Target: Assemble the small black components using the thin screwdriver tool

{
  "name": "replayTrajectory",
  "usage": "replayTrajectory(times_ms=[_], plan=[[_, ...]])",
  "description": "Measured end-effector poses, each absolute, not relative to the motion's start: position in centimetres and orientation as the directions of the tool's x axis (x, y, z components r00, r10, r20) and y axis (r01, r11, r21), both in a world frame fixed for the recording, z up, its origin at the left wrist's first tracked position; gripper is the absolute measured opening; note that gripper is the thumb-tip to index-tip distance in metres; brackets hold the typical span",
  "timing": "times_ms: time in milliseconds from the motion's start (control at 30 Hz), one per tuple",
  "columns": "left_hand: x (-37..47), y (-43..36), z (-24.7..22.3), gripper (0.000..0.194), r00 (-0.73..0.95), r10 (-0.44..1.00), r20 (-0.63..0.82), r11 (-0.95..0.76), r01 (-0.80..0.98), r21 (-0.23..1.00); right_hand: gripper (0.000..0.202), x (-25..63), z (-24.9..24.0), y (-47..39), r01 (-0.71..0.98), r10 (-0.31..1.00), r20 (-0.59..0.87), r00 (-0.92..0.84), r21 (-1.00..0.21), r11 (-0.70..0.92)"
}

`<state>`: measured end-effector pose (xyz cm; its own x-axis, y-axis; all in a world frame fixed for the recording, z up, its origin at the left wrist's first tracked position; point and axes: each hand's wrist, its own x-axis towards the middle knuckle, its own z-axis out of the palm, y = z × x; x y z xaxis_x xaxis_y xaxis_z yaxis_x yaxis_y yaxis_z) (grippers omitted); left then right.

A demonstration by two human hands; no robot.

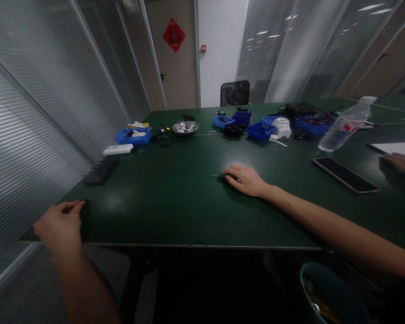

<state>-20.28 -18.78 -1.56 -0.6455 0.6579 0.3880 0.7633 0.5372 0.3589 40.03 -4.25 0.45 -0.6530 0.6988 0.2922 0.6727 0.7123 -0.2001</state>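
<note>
My left hand [61, 225] is at the table's left front edge, thumb and forefinger pinched together. A small dark piece [84, 203] shows at its fingertips, too small to name. Nearer the middle, my right hand [245, 181] rests low over the green tabletop [175, 198] with its fingers curled around a small screwdriver [219, 176]. The screwdriver's thin metal shaft points left, and most of its handle is hidden under the fingers.
A phone [344, 174] and a tilted-looking water bottle [346, 126] are to the right, near another person's hand [403, 163]. Blue trays [261, 131], a metal bowl [185, 128] and a white power bank-like block [118, 150] stand farther back. A bin [305, 274] is below the edge.
</note>
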Motion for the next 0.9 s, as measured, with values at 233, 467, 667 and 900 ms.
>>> replayTrajectory(times_ms=[233,467,667,900], plan=[[-19.76,-18.80,-1.47,0.042,-0.598,0.617,0.511,0.534,0.796,0.285,0.038,39.99,0.62,-4.35,0.673,0.699,0.289,-0.654,-0.199,0.712],[-20.15,-18.53,-1.61,0.044,-0.625,0.626,0.466,0.540,0.779,0.319,0.038,39.98,0.78,-4.39,0.678,0.709,0.271,-0.651,-0.211,0.704],[-20.21,-18.64,-2.03,0.042,-0.582,0.648,0.491,0.478,0.813,0.333,0.038,40.09,0.53,-4.27,0.680,0.705,0.282,-0.650,-0.198,0.706],[-19.73,-18.64,-1.30,0.046,-0.584,0.665,0.465,0.492,0.812,0.315,0.038,39.91,0.70,-4.34,0.685,0.711,0.265,-0.651,-0.197,0.701]])
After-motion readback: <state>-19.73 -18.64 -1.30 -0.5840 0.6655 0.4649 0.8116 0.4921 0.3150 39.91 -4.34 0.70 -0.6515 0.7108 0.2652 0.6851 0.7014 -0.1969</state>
